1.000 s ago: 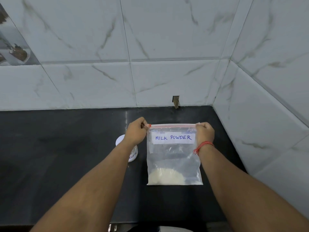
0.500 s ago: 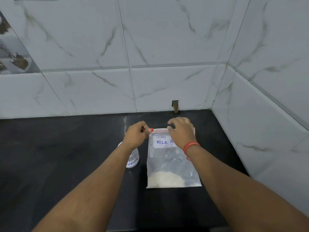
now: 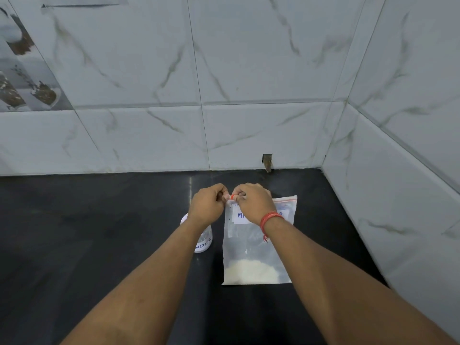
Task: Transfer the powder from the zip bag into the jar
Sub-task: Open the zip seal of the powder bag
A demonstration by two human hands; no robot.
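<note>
Both hands are bunched up at the top left corner of the clear plastic zip bag (image 3: 258,247), which lies flat on the black stone countertop (image 3: 87,232) near the tiled corner. Left hand (image 3: 206,207) is pinched shut on the corner of the bag's red zip strip, and right hand (image 3: 254,205) is pinched on the same strip right next to it, knuckles almost touching. Pile of white powder (image 3: 250,271) sits down at the bottom end of the bag, closest to the person. There's a white paper label (image 3: 240,216) with blue handwriting near the top, mostly covered by the right wrist, which has a red thread bracelet (image 3: 270,219) on it. Small clear jar with a white lid (image 3: 204,241) stands just left of the bag, half hidden under the left forearm.
</note>
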